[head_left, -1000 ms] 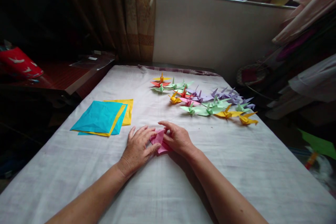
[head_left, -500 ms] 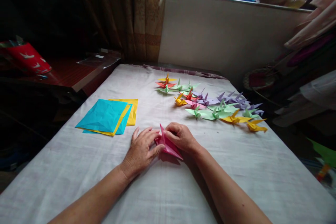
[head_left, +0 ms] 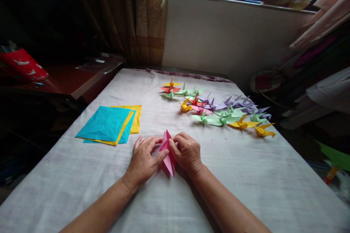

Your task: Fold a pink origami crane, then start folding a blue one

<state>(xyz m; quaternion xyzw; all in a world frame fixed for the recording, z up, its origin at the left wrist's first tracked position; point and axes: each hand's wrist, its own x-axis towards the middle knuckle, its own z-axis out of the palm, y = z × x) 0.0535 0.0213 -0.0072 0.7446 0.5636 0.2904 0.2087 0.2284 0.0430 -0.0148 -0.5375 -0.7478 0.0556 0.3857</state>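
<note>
Between my two hands is a piece of pink origami paper (head_left: 168,162), folded into a long pointed diamond. One tip points away from me and the other toward me. My left hand (head_left: 146,156) holds its left side, the thumb on the near face and the fingers behind. My right hand (head_left: 187,151) pinches the right edge between thumb and curled fingers. Part of the paper is hidden by the fingers. To the left lies a stack of blue and yellow paper sheets (head_left: 105,123). Beyond my right hand stand several folded paper cranes (head_left: 222,120) in green, yellow, purple, red and pink.
A white cloth (head_left: 131,204) covers the table. At the left, a dark red wooden table (head_left: 68,80) bears a red container (head_left: 24,65) and a clear plastic bag (head_left: 101,64). A curtain (head_left: 149,18) hangs behind. Clothes (head_left: 328,91) hang at the right.
The pink paper has turned, so its near tip now points toward me rather than to the right. My right hand has shifted slightly nearer. The whole view has shifted a little.
</note>
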